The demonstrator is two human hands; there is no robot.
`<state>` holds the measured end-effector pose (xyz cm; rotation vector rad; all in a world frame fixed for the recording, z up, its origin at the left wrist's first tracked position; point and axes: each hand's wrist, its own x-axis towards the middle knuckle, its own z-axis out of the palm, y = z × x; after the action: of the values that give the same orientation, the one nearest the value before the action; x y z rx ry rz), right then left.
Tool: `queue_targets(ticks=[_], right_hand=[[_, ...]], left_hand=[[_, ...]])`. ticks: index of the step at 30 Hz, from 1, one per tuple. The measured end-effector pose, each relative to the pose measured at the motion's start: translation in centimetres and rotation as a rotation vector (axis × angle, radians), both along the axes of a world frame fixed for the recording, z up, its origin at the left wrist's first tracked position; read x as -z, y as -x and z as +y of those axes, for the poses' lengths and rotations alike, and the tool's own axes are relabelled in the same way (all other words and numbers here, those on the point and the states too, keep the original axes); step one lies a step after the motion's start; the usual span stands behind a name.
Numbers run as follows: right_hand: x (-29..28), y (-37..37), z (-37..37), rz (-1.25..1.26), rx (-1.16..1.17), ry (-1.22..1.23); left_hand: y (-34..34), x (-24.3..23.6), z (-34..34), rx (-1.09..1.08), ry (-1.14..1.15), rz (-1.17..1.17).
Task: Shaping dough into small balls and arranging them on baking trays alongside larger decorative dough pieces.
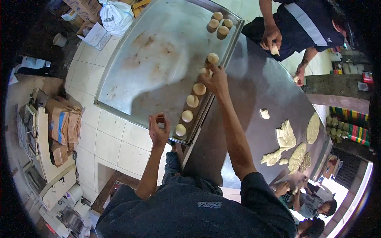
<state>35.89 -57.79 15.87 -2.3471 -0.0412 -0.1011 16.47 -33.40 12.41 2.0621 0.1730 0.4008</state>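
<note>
My right hand [216, 81] reaches over the long side of a large metal tray [119, 63], its fingers closed around a dough ball [204, 72] that they partly cover. Nearer me, several round pale balls, such as this dough ball [187, 116], run in a line along the tray's right edge. Just beyond my fingers sits another dough ball [212, 58]. My left hand [159, 131] hovers by the tray's near edge, fingers loosely curled with a gap to the thumb, and nothing shows in it.
More dough balls [223, 24] sit at the tray's far right corner. Right of the tray, a dark worktable [246, 107] carries irregular dough pieces [285, 135]. Across it, a co-worker's hand [272, 37] holds some dough. Other people work at lower right. Cardboard boxes [63, 123] stand left.
</note>
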Motion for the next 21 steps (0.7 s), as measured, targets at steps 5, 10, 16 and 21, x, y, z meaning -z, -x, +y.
queue_targets(ticks=[5,10,16,21], right_hand=[[0.5,-1.5,0.1,-0.115,0.063,0.189],[1.0,-6.9,-1.4,-0.121,0.012,0.369],[0.6,-6.7,-1.9,-0.022,-0.016,0.263],[-1.0,-2.3,-1.5,-0.422,0.139,0.142]], left_hand=[[-0.2,-0.4,-0.1,-0.005,0.017,-0.009],[-0.1,-0.1,0.2,0.018,0.022,0.026],[-0.5,-0.5,0.0,0.001,0.025,0.059],[-3.0,-2.0,-0.8,0.11,0.212,0.264]])
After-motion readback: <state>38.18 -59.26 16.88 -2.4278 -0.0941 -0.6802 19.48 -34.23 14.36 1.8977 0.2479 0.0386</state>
